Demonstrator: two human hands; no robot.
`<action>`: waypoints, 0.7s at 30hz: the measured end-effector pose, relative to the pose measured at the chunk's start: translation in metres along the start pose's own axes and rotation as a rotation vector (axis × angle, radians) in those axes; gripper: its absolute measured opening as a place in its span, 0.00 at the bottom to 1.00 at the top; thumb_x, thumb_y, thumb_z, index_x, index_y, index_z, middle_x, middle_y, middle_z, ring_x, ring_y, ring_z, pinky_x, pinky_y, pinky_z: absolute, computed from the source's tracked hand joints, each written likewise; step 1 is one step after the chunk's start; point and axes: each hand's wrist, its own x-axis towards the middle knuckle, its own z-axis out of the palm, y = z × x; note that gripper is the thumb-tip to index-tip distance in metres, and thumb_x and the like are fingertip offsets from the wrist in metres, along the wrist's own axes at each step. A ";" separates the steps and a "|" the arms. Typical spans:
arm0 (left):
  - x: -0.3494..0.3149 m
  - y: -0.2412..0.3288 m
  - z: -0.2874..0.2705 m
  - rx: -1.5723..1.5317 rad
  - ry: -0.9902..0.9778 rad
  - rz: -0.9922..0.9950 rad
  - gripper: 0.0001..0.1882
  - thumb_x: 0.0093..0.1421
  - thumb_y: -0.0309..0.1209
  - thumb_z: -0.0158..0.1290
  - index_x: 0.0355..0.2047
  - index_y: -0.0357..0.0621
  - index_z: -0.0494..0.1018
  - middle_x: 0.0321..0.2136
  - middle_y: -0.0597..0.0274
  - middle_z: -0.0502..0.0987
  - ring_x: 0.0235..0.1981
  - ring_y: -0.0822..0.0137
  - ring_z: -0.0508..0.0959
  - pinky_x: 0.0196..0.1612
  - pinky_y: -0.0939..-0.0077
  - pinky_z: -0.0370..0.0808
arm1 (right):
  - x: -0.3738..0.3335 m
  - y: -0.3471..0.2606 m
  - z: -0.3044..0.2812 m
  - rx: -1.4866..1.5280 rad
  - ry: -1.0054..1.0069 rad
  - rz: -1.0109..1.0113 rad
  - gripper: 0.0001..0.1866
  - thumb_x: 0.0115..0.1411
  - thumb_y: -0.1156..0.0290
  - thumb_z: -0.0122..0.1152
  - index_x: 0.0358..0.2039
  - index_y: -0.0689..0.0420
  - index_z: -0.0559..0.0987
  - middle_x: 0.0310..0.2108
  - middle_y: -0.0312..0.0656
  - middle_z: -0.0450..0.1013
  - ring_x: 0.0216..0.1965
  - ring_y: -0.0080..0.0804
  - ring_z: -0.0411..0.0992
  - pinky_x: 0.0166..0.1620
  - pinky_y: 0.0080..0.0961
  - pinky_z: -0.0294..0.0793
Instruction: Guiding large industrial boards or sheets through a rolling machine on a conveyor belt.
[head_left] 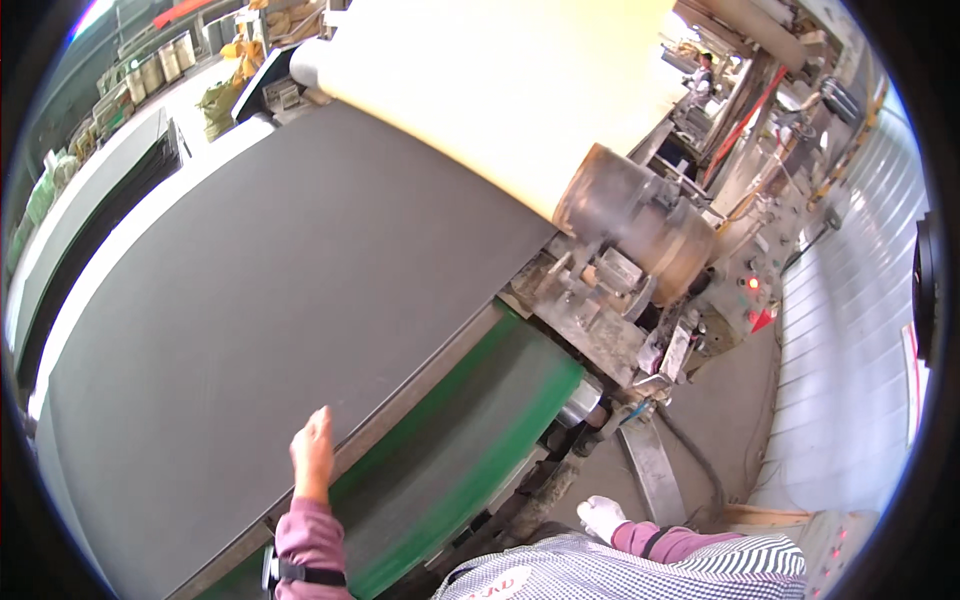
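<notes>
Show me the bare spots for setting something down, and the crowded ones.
Bare: the broad dark-grey surface, between the pale yellow sheet and the left hand; also the green-edged belt, beside that surface's edge strip. Crowded: around the brown drum, packed with brackets. Whether anything moves, I can't tell.

Red lettering on checked apron

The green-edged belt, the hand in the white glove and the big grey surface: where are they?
Green-edged belt [455,440]: head view, on its dark middle.
White-gloved right hand [601,517]: head view, middle of the glove.
Big grey surface [280,290]: head view, on its middle.
</notes>
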 end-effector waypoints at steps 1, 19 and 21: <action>-0.010 -0.026 -0.017 0.276 0.138 -0.033 0.20 0.62 0.43 0.45 0.46 0.42 0.73 0.44 0.46 0.75 0.49 0.52 0.73 0.52 0.64 0.69 | 0.003 0.012 0.003 0.021 -0.008 0.089 0.20 0.57 0.56 0.44 0.23 0.60 0.75 0.23 0.45 0.75 0.24 0.34 0.74 0.32 0.31 0.72; -0.093 -0.167 -0.110 0.638 0.327 0.303 0.31 0.60 0.56 0.39 0.19 0.44 0.78 0.24 0.53 0.78 0.29 0.53 0.77 0.35 0.59 0.73 | -0.081 0.081 0.067 -0.479 -0.198 -0.133 0.19 0.51 0.56 0.51 0.39 0.50 0.79 0.38 0.45 0.76 0.41 0.42 0.74 0.43 0.40 0.71; -0.089 -0.153 -0.088 0.549 0.412 0.416 0.27 0.60 0.53 0.42 0.28 0.43 0.79 0.30 0.51 0.78 0.33 0.52 0.76 0.38 0.60 0.72 | -0.081 0.077 0.063 -0.531 -0.206 -0.132 0.19 0.52 0.56 0.50 0.39 0.52 0.79 0.39 0.47 0.75 0.42 0.43 0.74 0.44 0.40 0.71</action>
